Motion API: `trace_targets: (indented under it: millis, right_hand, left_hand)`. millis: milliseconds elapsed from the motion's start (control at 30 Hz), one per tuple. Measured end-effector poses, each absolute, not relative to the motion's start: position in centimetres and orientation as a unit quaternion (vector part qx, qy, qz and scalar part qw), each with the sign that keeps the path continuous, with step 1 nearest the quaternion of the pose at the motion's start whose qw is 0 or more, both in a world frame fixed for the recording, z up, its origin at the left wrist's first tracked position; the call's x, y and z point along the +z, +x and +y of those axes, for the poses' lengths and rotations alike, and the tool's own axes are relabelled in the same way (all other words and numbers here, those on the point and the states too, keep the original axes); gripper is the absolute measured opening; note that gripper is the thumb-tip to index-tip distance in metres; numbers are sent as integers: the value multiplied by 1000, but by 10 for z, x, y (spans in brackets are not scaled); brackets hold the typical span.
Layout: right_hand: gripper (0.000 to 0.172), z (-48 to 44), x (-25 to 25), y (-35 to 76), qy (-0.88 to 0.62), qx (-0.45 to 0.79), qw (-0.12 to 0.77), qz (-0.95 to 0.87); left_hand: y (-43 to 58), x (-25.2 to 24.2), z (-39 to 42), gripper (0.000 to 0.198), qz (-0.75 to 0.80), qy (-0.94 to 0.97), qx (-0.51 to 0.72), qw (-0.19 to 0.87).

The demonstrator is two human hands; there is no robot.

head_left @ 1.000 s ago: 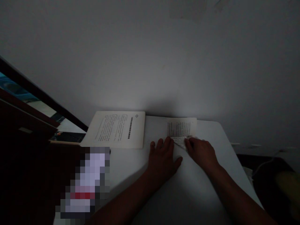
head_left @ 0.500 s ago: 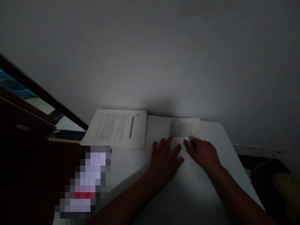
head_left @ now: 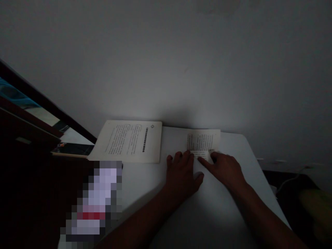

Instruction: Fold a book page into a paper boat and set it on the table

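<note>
A printed sheet of paper lies on the white table near the wall, with a folded flap along its near edge. My left hand rests flat just left of and below the flap, its fingertips at the sheet's near left corner. That hand is open, thumb held out to the side. At the sheet's near right corner, my right hand is closed on the paper. Its fingers are curled, and one digit stretches left along the flap. The right fingertips hide part of that corner.
A stack of printed pages lies on the left of the white table. A pixelated object sits at the table's left front. The wall rises directly behind. A dark slanted bar is at far left, a cable at right.
The left index finger has moved left, closer to the other fingers and off the flap. The right hand's stretched digit has slid left along the flap, which looks flatter.
</note>
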State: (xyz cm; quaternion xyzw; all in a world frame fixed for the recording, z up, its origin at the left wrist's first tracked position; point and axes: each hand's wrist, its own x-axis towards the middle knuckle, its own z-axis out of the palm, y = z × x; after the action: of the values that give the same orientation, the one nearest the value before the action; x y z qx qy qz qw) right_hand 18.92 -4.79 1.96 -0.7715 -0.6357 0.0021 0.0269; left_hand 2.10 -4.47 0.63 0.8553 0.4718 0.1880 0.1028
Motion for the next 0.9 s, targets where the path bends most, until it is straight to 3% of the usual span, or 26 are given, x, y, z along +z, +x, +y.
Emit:
trace_targets:
  millis: [600,900]
  right_hand:
    - [26,-61,21,234,-729,236,124,-631]
    - [35,-58,18,219,-732,177,226,-618]
  left_hand:
    - [21,9,-43,57,472,856,185,105]
    - [19,7,-38,50,460,859,195,113]
